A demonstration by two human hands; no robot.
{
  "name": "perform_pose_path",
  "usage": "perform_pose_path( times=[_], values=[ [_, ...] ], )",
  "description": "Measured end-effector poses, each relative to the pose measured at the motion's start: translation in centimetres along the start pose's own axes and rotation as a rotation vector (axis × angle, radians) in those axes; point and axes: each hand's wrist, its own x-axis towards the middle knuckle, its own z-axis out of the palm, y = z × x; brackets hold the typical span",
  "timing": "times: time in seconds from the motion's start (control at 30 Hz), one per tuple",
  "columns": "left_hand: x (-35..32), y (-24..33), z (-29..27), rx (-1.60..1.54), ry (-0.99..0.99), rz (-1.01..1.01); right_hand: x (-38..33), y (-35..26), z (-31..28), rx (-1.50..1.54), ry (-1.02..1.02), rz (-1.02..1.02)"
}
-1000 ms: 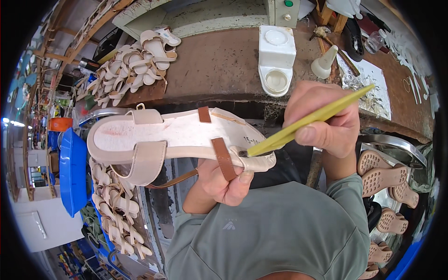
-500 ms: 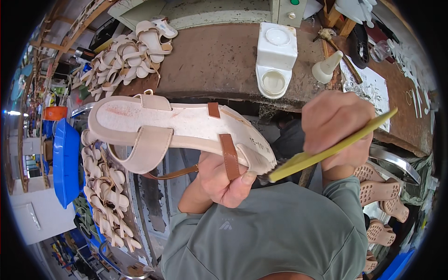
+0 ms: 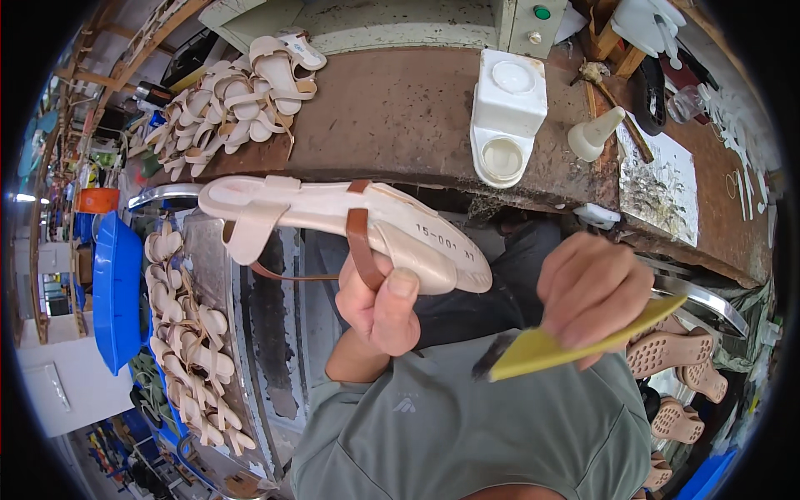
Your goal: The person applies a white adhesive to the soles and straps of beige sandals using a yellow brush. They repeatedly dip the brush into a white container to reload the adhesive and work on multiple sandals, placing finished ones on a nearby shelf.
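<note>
My left hand (image 3: 379, 312) is closed around the strap area of a beige sandal upper (image 3: 321, 212) with brown bands, its thumb pressing near the heel end. The sandal's pale insole side faces up, and a thin brown strap hangs below it. My right hand (image 3: 596, 287) grips a flat yellow brush (image 3: 546, 354) with short dark bristles. The bristle end points left and stands apart from the sandal, in front of my shirt. Part of the brush is hidden behind my right fingers.
On the brown bench (image 3: 400, 108) stand a white glue pot (image 3: 508, 104) and a cone-shaped nozzle (image 3: 596, 135). Piled sandal uppers (image 3: 237, 104) lie far left, with more uppers (image 3: 187, 333) below. A blue bin (image 3: 115, 292) stands left; perforated soles (image 3: 671, 354) are at right.
The brush has come away from the sandal's heel end, moving down. The sandal has tilted in my left hand, its toe end shifting right. My view has shifted slightly.
</note>
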Motion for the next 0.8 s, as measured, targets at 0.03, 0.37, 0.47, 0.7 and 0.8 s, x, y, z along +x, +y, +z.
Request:
perform_pose_path(
  times=[0.03, 0.37, 0.47, 0.7, 0.8],
  values=[
    [-0.2, -0.1, -0.3, -0.064, -0.004, -0.051, -0.1, 0.2, 0.5, -0.110, 0.206, 0.117],
    [0.8, -1.7, -3.2, -0.232, -0.061, -0.212, -0.4, 2.8, 2.0, -0.168, 0.526, 0.446],
    [2.0, -3.4, -4.9, -0.491, -0.063, -0.273, 0.0, 1.9, 1.9, 0.155, 0.381, 0.564],
    [0.7, -3.2, -9.7, -1.118, -0.003, -0.624, -1.2, 6.1, -1.7, 0.327, 0.750, 0.848],
    [-0.1, -4.1, -10.6, -1.317, 0.003, -0.714, -0.4, 6.7, -0.9, 0.330, 0.721, 1.058]
  ],
)
